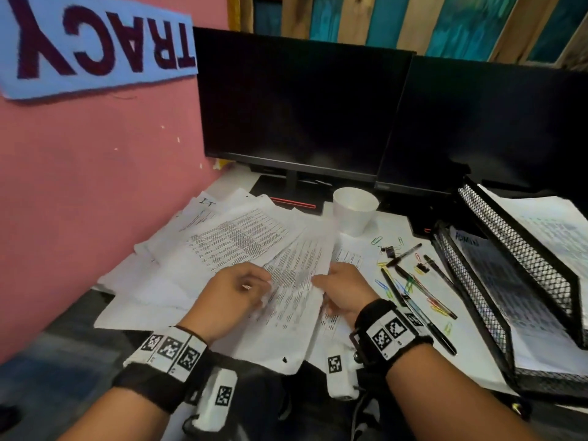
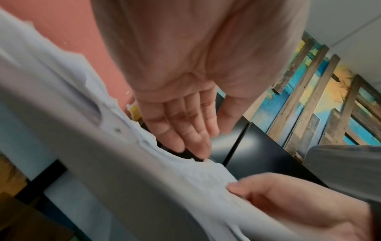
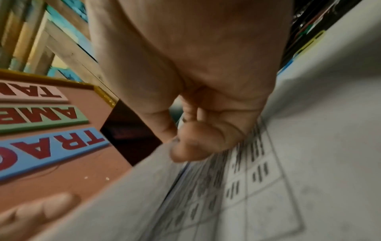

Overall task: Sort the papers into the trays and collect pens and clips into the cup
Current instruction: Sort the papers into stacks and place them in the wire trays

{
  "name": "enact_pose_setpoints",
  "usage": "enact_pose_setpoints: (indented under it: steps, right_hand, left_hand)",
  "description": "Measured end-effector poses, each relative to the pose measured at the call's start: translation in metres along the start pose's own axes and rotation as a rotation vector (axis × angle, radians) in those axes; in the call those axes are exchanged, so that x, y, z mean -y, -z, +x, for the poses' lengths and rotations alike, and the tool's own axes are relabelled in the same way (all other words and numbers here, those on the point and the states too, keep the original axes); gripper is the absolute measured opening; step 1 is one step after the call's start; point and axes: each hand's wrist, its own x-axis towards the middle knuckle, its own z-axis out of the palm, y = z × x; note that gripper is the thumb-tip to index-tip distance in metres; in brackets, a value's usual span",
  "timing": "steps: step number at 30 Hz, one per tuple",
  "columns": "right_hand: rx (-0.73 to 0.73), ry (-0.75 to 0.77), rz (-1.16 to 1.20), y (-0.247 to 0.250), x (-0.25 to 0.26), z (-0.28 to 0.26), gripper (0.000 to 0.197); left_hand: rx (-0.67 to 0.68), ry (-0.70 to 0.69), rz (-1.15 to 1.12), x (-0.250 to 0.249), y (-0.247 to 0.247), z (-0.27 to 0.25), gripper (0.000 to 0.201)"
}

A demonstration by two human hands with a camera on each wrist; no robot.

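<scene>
Printed papers (image 1: 235, 233) lie fanned over the left half of the white desk. My right hand (image 1: 321, 281) pinches the right edge of one printed sheet (image 1: 296, 281); in the right wrist view its thumb (image 3: 185, 151) presses on the sheet (image 3: 144, 195). My left hand (image 1: 264, 281) is at the sheet's left edge, and in the left wrist view it (image 2: 198, 143) has straight, relaxed fingers just above the papers (image 2: 185, 179). A white cup (image 1: 354, 210) stands behind the papers. Black pens (image 1: 413, 288) and coloured paper clips (image 1: 380, 283) lie scattered to the right.
Two black mesh trays (image 1: 471, 294) are stacked at the right edge, both with papers inside. Two dark monitors (image 1: 296, 106) fill the back of the desk, one stand base (image 1: 286, 195) reaching toward the papers. A pink wall (image 1: 95, 186) closes the left side.
</scene>
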Motion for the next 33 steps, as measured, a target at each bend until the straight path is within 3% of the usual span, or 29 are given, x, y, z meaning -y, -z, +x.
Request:
enact_pose_setpoints:
  steps: [2, 5, 9, 11, 13, 16, 19, 20, 26, 28, 33]
  right_hand:
    - [-0.087, 0.031, 0.086, 0.013, -0.005, 0.002, 0.029]
    - [-0.214, 0.011, 0.208, 0.034, -0.01, 0.004, 0.032]
    - [-0.248, -0.057, 0.322, 0.048, -0.025, 0.002, 0.023]
    - [-0.194, -0.062, 0.338, 0.048, -0.033, 0.001, 0.023]
    - [-0.145, -0.043, 0.334, 0.046, -0.042, 0.001, 0.026]
    - [-0.125, -0.04, 0.335, 0.047, -0.049, 0.005, 0.032]
    - [-0.105, -0.021, 0.368, 0.051, -0.053, 0.003, 0.032]
    - [-0.102, -0.012, 0.383, 0.052, -0.054, 0.002, 0.032]
    - [-0.121, 0.047, 0.491, 0.055, -0.059, -0.005, 0.032]
    - [-0.124, 0.045, 0.557, 0.056, -0.063, -0.006, 0.034]
    - [-0.147, 0.034, 0.745, 0.059, -0.066, -0.01, 0.036]
  left_hand:
    - [-0.053, -0.024, 0.188, 0.001, 0.014, 0.004, 0.016]
    - [-0.05, 0.086, 0.463, 0.002, 0.034, 0.009, 0.019]
    - [0.062, 0.232, 0.664, 0.004, 0.042, 0.013, 0.065]
    - [0.062, 0.251, 0.668, 0.005, 0.04, 0.016, 0.073]
    - [0.028, 0.243, 0.671, 0.007, 0.04, 0.019, 0.057]
    - [-0.096, 0.207, 0.66, 0.005, 0.045, 0.021, 0.013]
    - [-0.175, 0.19, 0.596, -0.001, 0.047, 0.021, 0.05]
    - [-0.187, 0.172, 0.566, -0.003, 0.049, 0.021, 0.055]
    - [-0.275, 0.052, 0.535, -0.025, 0.044, 0.016, 0.042]
    - [-0.194, 0.004, 0.587, -0.042, 0.026, 0.01, 0.028]
    - [0.212, -0.089, 0.834, -0.063, -0.053, -0.001, 0.055]
